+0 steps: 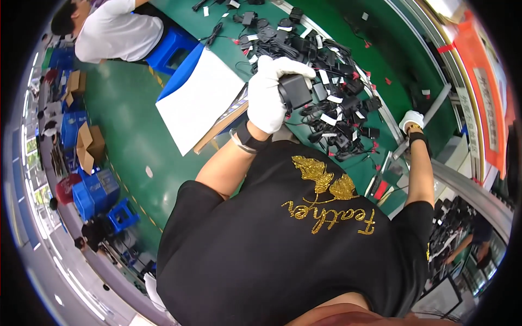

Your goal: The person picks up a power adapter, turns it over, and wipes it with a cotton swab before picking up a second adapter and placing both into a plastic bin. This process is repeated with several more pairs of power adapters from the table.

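Note:
My left hand (266, 98), in a white glove, is closed around a black power adapter (296, 91) above the left edge of the bench. Just beyond it spreads a heap of black power adapters with coiled cables (340, 103), many with white tags and small red pieces. My right hand (411, 119), also gloved in white, is far to the right beside a slanted metal bar (435, 106). Its fingers look curled, and anything inside them is hidden.
A metal rail (383, 106) borders the heap on the green bench. White sheet (201, 100) and cardboard lie left of my left arm. A person in a white shirt (117, 32) sits by a blue stool (171, 49) at the upper left. Blue bins (98, 190) and open cartons (89, 146) stand farther left.

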`<act>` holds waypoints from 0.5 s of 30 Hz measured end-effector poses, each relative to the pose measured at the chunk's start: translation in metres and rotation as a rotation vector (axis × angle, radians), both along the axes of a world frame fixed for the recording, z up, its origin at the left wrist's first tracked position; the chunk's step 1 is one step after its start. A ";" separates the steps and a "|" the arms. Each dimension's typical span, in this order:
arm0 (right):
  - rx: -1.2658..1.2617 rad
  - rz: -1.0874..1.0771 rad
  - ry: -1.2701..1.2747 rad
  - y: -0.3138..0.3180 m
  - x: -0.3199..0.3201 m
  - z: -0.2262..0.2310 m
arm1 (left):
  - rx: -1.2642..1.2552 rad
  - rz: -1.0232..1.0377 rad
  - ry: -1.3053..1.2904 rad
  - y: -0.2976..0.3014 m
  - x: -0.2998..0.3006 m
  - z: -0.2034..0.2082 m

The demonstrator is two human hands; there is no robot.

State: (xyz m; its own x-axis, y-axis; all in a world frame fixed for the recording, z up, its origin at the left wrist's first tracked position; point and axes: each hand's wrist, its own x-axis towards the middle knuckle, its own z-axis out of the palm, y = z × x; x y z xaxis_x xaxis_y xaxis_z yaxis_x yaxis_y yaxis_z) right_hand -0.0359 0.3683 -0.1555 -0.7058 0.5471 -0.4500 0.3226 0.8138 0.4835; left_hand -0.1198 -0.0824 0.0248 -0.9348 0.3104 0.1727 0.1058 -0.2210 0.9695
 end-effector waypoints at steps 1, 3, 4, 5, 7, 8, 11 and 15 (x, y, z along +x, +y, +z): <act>-0.005 -0.102 0.086 -0.007 -0.003 0.004 | 0.019 0.018 0.033 0.000 -0.002 -0.002; -0.145 -0.132 0.234 -0.020 -0.011 0.013 | -0.158 0.126 0.231 0.000 -0.007 -0.006; -0.202 -0.126 0.342 -0.027 -0.014 0.014 | -0.174 0.155 0.271 0.001 -0.009 -0.008; -0.258 -0.120 0.471 -0.036 -0.016 0.012 | -0.188 0.181 0.315 0.002 -0.010 -0.010; -0.367 -0.150 0.643 -0.051 -0.018 0.006 | -0.114 0.149 0.287 0.005 -0.011 -0.012; -0.389 -0.137 0.689 -0.057 -0.017 0.001 | -0.078 0.130 0.273 0.006 -0.011 -0.012; -0.369 -0.099 0.713 -0.063 -0.010 -0.008 | -0.041 0.096 0.232 0.011 -0.006 -0.008; -0.477 -0.188 0.718 -0.056 -0.002 -0.008 | 0.137 -0.029 0.046 0.019 0.006 0.000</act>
State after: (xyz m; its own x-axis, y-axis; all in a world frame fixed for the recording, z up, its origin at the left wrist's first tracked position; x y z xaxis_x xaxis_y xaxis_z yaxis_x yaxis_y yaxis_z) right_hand -0.0375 0.3127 -0.1633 -0.8231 0.5498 -0.1424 0.5669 0.7799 -0.2652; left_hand -0.1134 -0.0639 0.0245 -0.9159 0.3077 0.2577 0.1409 -0.3547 0.9243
